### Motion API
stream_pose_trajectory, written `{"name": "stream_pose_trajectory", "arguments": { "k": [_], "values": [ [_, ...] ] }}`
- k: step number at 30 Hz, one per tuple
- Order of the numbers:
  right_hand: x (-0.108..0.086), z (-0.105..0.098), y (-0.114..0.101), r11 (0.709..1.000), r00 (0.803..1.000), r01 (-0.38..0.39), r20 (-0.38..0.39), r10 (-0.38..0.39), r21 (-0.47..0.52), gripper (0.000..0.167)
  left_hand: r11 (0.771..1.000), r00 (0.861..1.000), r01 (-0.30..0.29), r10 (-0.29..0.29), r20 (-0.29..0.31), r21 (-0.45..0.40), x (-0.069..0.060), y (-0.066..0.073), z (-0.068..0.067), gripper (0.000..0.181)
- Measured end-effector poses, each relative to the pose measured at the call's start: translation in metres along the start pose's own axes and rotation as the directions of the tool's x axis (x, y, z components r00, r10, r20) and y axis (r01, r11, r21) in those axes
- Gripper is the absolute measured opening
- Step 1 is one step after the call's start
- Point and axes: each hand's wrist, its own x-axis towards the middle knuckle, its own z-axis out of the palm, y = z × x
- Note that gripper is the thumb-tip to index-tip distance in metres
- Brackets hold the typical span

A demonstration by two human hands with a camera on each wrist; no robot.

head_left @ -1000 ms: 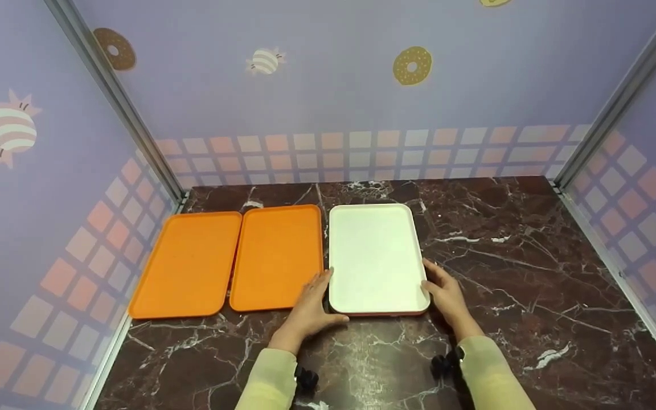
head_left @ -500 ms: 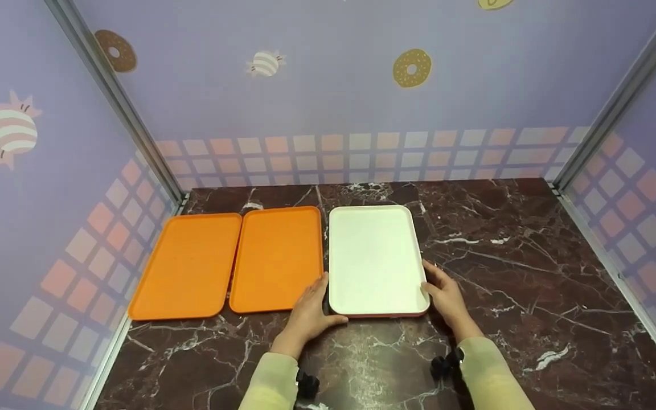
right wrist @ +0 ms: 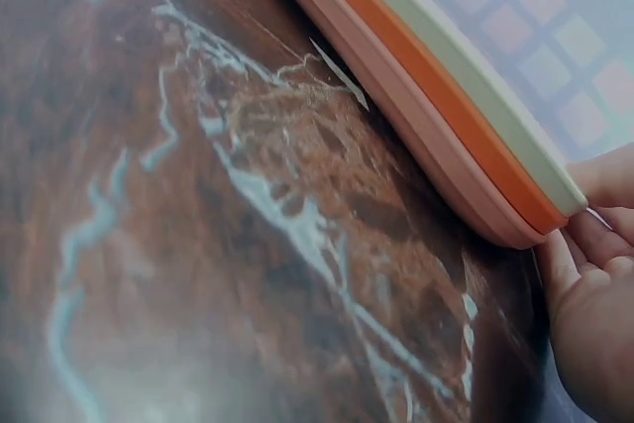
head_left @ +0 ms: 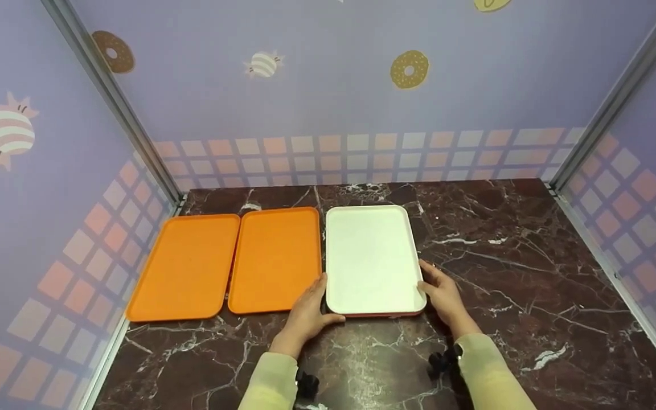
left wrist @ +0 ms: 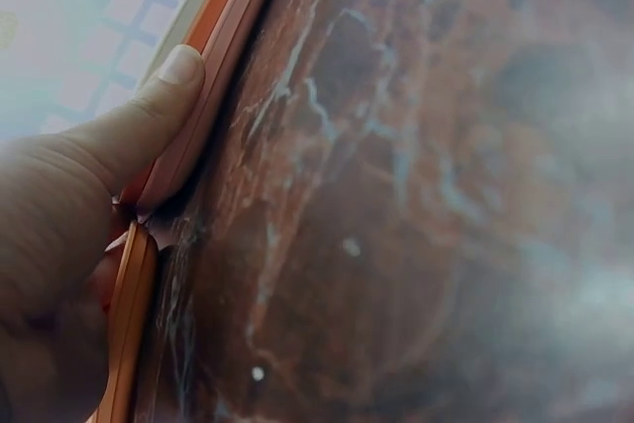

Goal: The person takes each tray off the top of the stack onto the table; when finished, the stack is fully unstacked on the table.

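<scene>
A stack of trays lies on the marble-patterned tabletop, with a white tray (head_left: 374, 259) on top. Beneath it the right wrist view shows an orange tray (right wrist: 466, 136) and pink trays (right wrist: 401, 106) in layers. My left hand (head_left: 305, 318) holds the stack's near left corner, its thumb against the near edge and its fingers along the left side. On the right side, my right hand (head_left: 445, 296) grips near the front corner, thumb at the top rim and fingers at the side. In the left wrist view my left thumb (left wrist: 149, 111) presses on the tray edges.
Two orange trays, a middle one (head_left: 277, 259) and a far left one (head_left: 185, 267), lie side by side left of the stack. Dark marble-patterned tabletop (head_left: 521, 273) extends to the right. Patterned walls (head_left: 328, 85) enclose the back and both sides.
Almost nothing differs. The left fingers have slid slightly down the stack's left side; the whole view has shifted a little.
</scene>
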Motion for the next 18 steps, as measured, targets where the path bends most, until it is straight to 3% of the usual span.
{"name": "stream_pose_trajectory", "arguments": {
  "k": [11,18],
  "values": [
    [0.0066,0.0061,-0.0001,0.999,1.0,-0.011,-0.006,0.011,0.045,0.06,1.0,0.999,0.028,-0.028,0.016,-0.012,0.0006,-0.0012,-0.0033,0.106],
    [0.0093,0.0078,-0.0024,1.0,1.0,-0.011,0.002,0.011,0.021,0.06,0.998,0.998,0.058,-0.058,0.001,-0.025,0.0012,-0.0009,-0.0049,0.106]
  ]
}}
